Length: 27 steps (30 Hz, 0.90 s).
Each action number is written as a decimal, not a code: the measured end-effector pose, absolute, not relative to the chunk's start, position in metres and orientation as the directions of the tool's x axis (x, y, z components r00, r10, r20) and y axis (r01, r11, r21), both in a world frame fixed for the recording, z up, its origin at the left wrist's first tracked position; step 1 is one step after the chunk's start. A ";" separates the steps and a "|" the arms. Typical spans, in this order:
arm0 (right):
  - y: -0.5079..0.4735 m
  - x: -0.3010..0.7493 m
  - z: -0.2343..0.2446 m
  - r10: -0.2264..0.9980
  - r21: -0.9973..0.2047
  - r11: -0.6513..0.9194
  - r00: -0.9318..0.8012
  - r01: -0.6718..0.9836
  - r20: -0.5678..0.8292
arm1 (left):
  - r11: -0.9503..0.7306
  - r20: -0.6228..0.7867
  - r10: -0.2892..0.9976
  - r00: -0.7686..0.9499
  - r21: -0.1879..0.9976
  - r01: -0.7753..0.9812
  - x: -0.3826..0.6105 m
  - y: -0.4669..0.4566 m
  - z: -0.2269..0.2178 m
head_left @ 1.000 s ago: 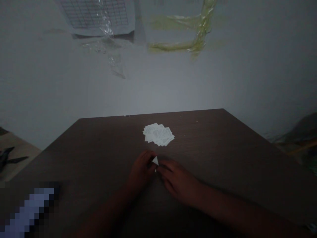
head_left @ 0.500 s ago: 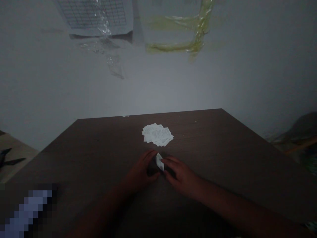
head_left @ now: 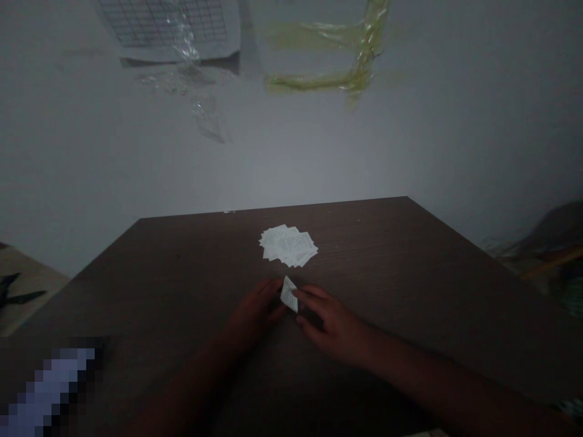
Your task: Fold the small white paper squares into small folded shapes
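Observation:
A small white folded paper slip (head_left: pixel 288 294) stands between my two hands on the dark wooden table (head_left: pixel 410 273). My left hand (head_left: pixel 255 307) pinches its left side. My right hand (head_left: pixel 330 323) grips its right side with curled fingers. Just beyond the hands, a loose pile of white printed paper slips (head_left: pixel 288 246) lies fanned out on the table. The light is dim.
A grey wall rises behind the table, with a gridded sheet (head_left: pixel 164 24) and yellowish tape (head_left: pixel 359 60) stuck on it. A pixelated patch (head_left: pixel 50 388) sits at the lower left. Dark tools (head_left: pixel 13 291) lie on a lighter surface at far left.
The slip went from a small triangle showing between my fingers to a larger tilted piece held up by both hands. My hands shifted slightly away from me.

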State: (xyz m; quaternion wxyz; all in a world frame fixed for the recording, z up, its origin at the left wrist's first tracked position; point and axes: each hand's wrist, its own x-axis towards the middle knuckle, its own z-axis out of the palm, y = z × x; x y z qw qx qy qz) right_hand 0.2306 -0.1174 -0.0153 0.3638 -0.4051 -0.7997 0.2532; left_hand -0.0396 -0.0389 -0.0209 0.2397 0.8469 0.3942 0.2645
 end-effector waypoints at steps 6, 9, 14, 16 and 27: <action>-0.118 0.232 -0.013 0.827 -0.703 0.550 -0.410 0.450 0.385 | -0.597 0.282 0.783 0.555 0.592 0.541 -0.039 -0.041 -0.017; -0.117 0.232 -0.014 0.835 -0.706 0.543 -0.383 0.454 0.396 | -0.614 0.274 0.764 0.585 0.590 0.525 -0.038 -0.043 -0.009; -0.113 0.234 -0.021 0.849 -0.714 0.529 -0.289 0.459 0.443 | -0.622 0.224 0.711 0.666 0.641 0.449 -0.037 -0.048 0.001; -0.111 0.235 -0.022 0.861 -0.740 0.508 -0.267 0.441 0.432 | -0.620 0.203 0.693 0.692 0.657 0.429 -0.037 -0.051 0.002; -0.106 0.231 -0.006 0.953 -0.954 0.246 -0.223 0.170 0.206 | -0.628 0.156 0.637 0.755 0.674 0.389 -0.038 -0.053 -0.002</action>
